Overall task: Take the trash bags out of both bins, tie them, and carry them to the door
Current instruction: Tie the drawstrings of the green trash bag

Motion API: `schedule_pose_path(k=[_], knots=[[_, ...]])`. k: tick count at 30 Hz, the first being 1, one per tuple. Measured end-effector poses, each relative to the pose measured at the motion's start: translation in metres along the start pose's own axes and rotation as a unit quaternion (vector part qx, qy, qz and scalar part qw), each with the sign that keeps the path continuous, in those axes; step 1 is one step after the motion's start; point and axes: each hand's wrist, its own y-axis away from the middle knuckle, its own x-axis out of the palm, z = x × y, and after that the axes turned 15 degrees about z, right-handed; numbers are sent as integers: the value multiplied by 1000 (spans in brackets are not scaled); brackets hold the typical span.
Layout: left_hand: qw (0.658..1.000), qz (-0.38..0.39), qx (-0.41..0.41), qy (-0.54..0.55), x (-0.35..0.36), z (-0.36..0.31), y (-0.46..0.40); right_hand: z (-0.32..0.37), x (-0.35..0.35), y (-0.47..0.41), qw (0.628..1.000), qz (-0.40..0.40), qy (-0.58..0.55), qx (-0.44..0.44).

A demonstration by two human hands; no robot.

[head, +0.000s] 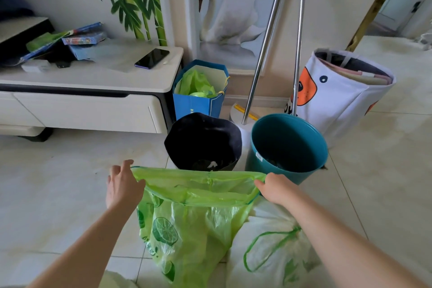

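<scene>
Green trash bag (pixel 187 224) stretched between left hand (pixel 122 186) and right hand (pixel 278 188)

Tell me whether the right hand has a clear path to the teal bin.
Probably yes. The teal bin stands just beyond the right hand, with nothing between them, but that hand grips the green bag rim and would have to let go.

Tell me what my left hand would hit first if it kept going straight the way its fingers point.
Probably the black bin. The left hand, pinching the green bag rim, points up and slightly right in the picture, toward that bin across bare floor; depth is hard to judge.
</scene>
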Motion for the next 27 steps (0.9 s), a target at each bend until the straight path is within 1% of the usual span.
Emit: schedule_pose_path(k=[3,7,11,15,20,24,27], knots=[[1000,6,-19,19,0,1,-13,3,1,-11,1000,-9,-22,-9],[998,57,-23,19,-3,3,-30,6,-2,-15,997,-42,-54,-17],[997,63,-40,24,-5,7,-34,12,-3,-15,995,-13,-93,-39],[996,81,-33,17,-9,1,-31,22,-8,-12,988,-14,-144,-59],[996,90,-9,4,-26,-12,-11,27,-17,10,989,-34,-123,-80],[994,101,12,-37,-38,-27,16,26,-24,36,987,-63,-110,-103],[993,105,31,-34,-48,-38,37,30,-29,60,985,-76,-97,-123]])
